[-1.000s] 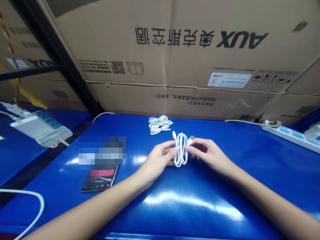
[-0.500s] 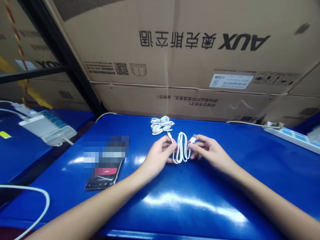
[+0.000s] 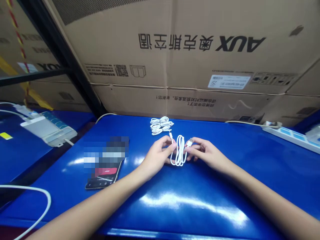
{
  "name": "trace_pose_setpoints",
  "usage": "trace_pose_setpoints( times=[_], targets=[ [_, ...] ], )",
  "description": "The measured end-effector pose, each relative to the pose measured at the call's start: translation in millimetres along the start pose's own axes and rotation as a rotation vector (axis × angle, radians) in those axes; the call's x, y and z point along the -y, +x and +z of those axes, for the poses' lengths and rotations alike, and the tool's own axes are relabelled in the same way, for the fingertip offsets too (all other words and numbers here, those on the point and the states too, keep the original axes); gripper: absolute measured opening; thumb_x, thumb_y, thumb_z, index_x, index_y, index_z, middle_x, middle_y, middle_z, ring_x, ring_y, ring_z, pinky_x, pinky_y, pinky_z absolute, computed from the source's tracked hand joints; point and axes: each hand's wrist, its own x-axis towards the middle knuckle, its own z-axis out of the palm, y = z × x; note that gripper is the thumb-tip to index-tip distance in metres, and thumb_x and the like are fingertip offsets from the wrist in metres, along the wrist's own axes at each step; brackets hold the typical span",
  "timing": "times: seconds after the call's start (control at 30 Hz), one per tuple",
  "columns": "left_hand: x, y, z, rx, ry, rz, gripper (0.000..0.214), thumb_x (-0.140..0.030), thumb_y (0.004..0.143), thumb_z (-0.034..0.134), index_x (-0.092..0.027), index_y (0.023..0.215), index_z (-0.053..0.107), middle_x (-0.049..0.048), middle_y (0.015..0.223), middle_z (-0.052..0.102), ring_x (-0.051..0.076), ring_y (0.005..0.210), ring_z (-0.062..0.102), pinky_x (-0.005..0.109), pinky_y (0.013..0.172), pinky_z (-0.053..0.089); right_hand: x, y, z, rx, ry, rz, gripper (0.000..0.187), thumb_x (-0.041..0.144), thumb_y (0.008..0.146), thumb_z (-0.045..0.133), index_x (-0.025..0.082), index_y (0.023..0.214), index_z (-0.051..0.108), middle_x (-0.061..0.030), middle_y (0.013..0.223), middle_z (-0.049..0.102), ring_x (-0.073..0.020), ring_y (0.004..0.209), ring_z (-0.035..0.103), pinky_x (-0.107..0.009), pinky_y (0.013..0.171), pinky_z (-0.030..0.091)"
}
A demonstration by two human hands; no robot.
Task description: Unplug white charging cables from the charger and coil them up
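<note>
Between my two hands hangs a white USB cable (image 3: 180, 151), folded into several long loops. My left hand (image 3: 159, 151) pinches it close to its small plug, which points up and away from me. On the other side, my right hand (image 3: 202, 150) is closed on the end with the flat USB-A plug (image 3: 190, 142), its metal tip showing above the fingers. Just beyond my left hand, bundled white cables (image 3: 161, 126) lie on the blue table (image 3: 190, 206), bound with dark ties.
A phone (image 3: 106, 170), partly blurred out, lies left of my left arm. Power strips stand at the far left (image 3: 56, 128) and far right (image 3: 292, 135). A large cardboard box (image 3: 190, 70) rises behind the table. A loose white cable (image 3: 46, 200) curves at the lower left.
My right hand has moved slightly left and down, bringing the USB-A plug nearer my left hand. The cable's loops are drawn closer together.
</note>
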Motion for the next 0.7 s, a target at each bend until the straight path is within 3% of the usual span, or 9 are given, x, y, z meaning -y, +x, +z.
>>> trace_pose_setpoints(
  times=[0.1, 0.17, 0.27, 0.33, 0.47, 0.57, 0.7],
  targets=[
    [-0.3, 3.7, -2.2, 0.004, 0.043, -0.008, 0.029, -0.042, 0.084, 0.073, -0.018, 0.089, 0.057, 0.0057, 0.093, 0.065, 0.023, 0.083, 0.068, 0.033, 0.063, 0.059, -3.0, 2.9, -2.5, -0.022, -0.041, -0.01, 0.031, 0.047, 0.09, 0.067, 0.02, 0.101, 0.058, -0.0074, 0.088, 0.076, -0.0242, 0.077, 0.072, -0.035, 0.068, 0.053],
    [-5.9, 0.2, -3.9, -0.009, 0.234, 0.06, 0.024, -0.038, 0.086, 0.07, -0.018, 0.081, 0.06, 0.0036, 0.083, 0.065, 0.021, 0.079, 0.065, 0.028, 0.065, 0.054, -1.5, 0.8, -2.6, -0.081, -0.141, -0.053, 0.028, 0.045, 0.088, 0.069, 0.019, 0.096, 0.062, -0.0071, 0.093, 0.075, -0.0246, 0.082, 0.071, -0.037, 0.074, 0.053],
    [-16.3, -24.1, -2.8, -0.025, 0.631, 0.248, 0.025, -0.033, 0.095, 0.061, -0.018, 0.075, 0.065, 0.0012, 0.076, 0.067, 0.019, 0.076, 0.061, 0.025, 0.07, 0.045, 7.9, -17.5, 5.7, -0.121, -0.296, -0.143, 0.023, 0.043, 0.092, 0.065, 0.021, 0.098, 0.066, -0.0054, 0.1, 0.073, -0.0234, 0.088, 0.069, -0.035, 0.078, 0.052],
    [-16.2, -51.1, 1.8, 0.008, 0.741, 0.273, 0.025, -0.034, 0.097, 0.061, -0.02, 0.077, 0.069, 0.0012, 0.076, 0.07, 0.019, 0.072, 0.062, 0.026, 0.068, 0.042, 14.3, -39.6, 18.5, -0.056, -0.3, -0.18, 0.018, 0.039, 0.097, 0.06, 0.023, 0.101, 0.067, -0.0029, 0.093, 0.073, -0.0206, 0.083, 0.069, -0.031, 0.072, 0.053],
    [8.8, -102.3, 16.4, -0.099, 0.702, 0.28, 0.021, -0.031, 0.098, 0.06, -0.029, 0.116, 0.072, 0.0035, 0.094, 0.075, 0.022, 0.084, 0.069, 0.028, 0.077, 0.046, 10.9, -83.4, 53.3, -0.047, -0.334, -0.29, 0.013, 0.027, 0.1, 0.057, 0.028, 0.108, 0.067, 0.0002, 0.089, 0.073, -0.0163, 0.073, 0.068, -0.027, 0.065, 0.053],
    [27.9, -119.0, 24.5, -0.124, 0.624, 0.294, 0.025, -0.025, 0.1, 0.056, -0.031, 0.118, 0.071, 0.0049, 0.098, 0.076, 0.023, 0.086, 0.069, 0.03, 0.079, 0.046, -1.3, -97.6, 73.9, -0.097, -0.401, -0.364, 0.016, 0.024, 0.1, 0.055, 0.029, 0.111, 0.065, -0.0023, 0.099, 0.074, -0.0192, 0.083, 0.071, -0.03, 0.072, 0.056],
    [32.2, -121.1, 26.1, -0.146, 0.618, 0.376, 0.026, -0.018, 0.099, 0.056, -0.03, 0.111, 0.074, 0.0055, 0.099, 0.076, 0.024, 0.086, 0.069, 0.032, 0.08, 0.047, -7.1, -97.0, 84.3, -0.113, -0.393, -0.386, 0.016, 0.022, 0.101, 0.051, 0.027, 0.109, 0.063, -0.0058, 0.098, 0.074, -0.0217, 0.083, 0.071, -0.032, 0.071, 0.057]
  ],
)
